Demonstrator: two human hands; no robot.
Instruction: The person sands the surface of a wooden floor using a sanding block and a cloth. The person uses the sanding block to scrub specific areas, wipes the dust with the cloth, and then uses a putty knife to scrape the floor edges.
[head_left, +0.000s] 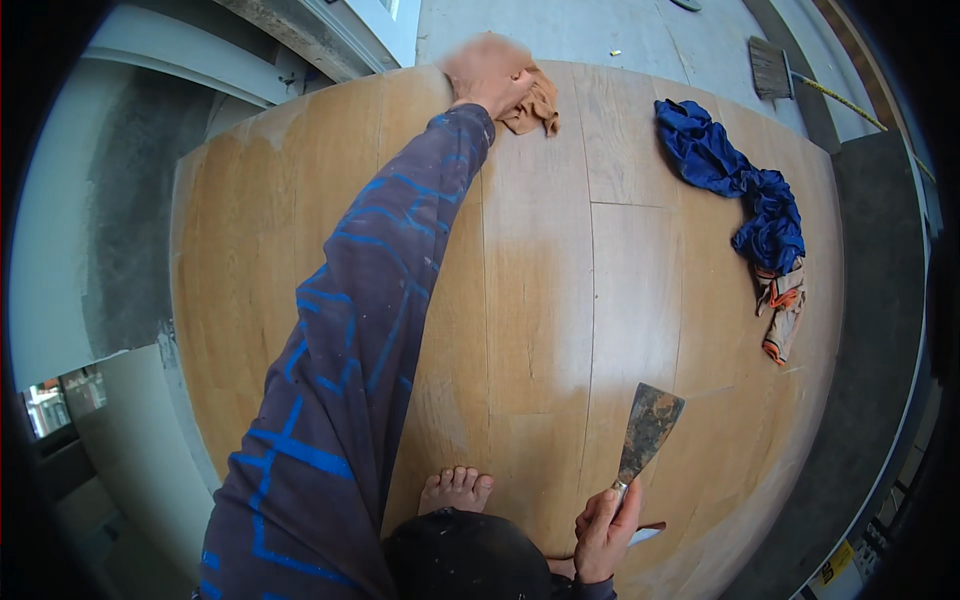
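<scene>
My left arm, in a dark sleeve with blue lines, reaches far across the wood-look floor [540, 330]. At the floor's far edge my left hand [487, 78] grips a crumpled tan cloth [535, 108] and presses it down; its fingers are partly blurred. Close to my body, my right hand [606, 532] is closed around the handle of a scraper [652, 428]. The scraper's broad, stained metal blade points away from me. Just beside that hand lies a small white item with a dark red edge [648, 533], partly hidden.
Crumpled blue fabric [735, 175] lies on the right, touching a tan-and-orange cloth [782, 315]. A brush [770, 68] rests beyond the far right edge. Dark grey ledges border both sides. My bare foot [457, 488] and black-clothed knee [465, 555] are near. Whitish haze covers some planks.
</scene>
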